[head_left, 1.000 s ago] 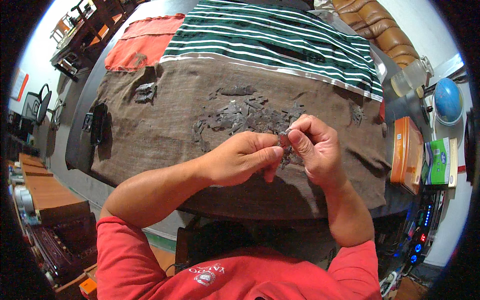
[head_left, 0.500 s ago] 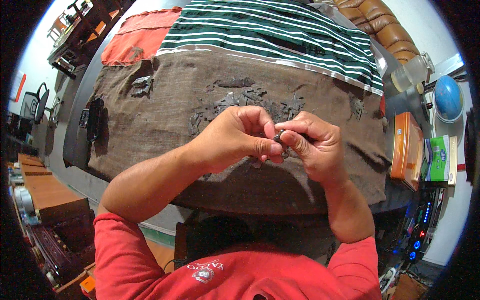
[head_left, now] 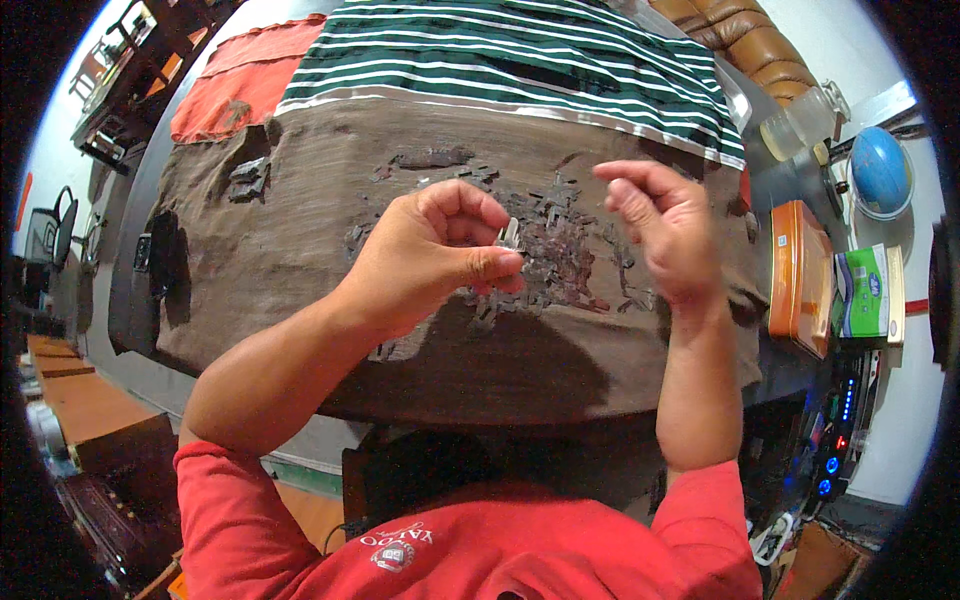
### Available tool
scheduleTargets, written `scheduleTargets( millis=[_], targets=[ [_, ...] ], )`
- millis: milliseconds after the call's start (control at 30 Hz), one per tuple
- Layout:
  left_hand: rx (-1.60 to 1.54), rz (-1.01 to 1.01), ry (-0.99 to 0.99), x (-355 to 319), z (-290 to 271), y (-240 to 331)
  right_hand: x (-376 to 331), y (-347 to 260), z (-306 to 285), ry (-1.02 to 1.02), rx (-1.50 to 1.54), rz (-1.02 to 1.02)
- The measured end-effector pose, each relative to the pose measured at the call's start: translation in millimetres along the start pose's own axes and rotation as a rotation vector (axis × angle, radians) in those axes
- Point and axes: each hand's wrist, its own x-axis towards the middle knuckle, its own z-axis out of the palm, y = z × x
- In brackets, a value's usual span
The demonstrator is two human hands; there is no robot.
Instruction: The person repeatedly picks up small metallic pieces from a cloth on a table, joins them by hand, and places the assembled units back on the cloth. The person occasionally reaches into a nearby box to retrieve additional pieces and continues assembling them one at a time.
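My left hand (head_left: 440, 240) is closed, pinching a small grey toothed piece (head_left: 511, 236) between thumb and fingers. It hovers over a spread of dark, flat fragments (head_left: 560, 250) scattered on the brown cloth (head_left: 300, 290). My right hand (head_left: 668, 235), slightly blurred, is raised to the right of these fragments. Its index finger is stretched out, the thumb lies a little below it, and nothing shows between them. A longer dark strip (head_left: 430, 158) lies beyond my left hand among the fragments.
A small grey stack (head_left: 248, 180) sits on the cloth at left, near a black case (head_left: 165, 255). Striped green cloth (head_left: 480, 60) and red cloth (head_left: 240, 80) cover the far side. An orange tin (head_left: 800, 280), tissue pack (head_left: 865, 292), globe (head_left: 880, 173) and clear jug (head_left: 797, 128) stand right.
My hands were together at a small dark piece. Now they are apart: the right hand has moved right and away, while the left has shifted slightly left, still holding a small piece.
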Motion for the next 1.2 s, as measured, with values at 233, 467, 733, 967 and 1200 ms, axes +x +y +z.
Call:
scheduleTargets(
  millis=[233, 467, 733, 967, 1200],
  targets=[
    [0.221, 0.02, -0.046, -4.5, 5.6, -0.6, -23.5, -5.0, 40.5, -0.277, 0.245, 0.038],
    [0.354, 0.061, -0.027, -9.9, 15.9, -5.9, -21.1, -10.1, 27.4, -0.322, 0.322, 0.018],
    [0.023, 0.011, 0.017, -1.4, -0.6, -5.9, 1.0, 4.1, -46.6, 0.101, -0.711, -0.013],
    [0.053, -0.002, 0.046, -1.3, -1.4, -6.9, 1.7, 21.2, -37.7, -0.136, -0.721, 0.109],
    [0.063, -0.01, 0.013, -2.7, -0.5, -4.8, -0.1, 22.4, -24.9, -0.199, -0.653, 0.12]
  ],
)
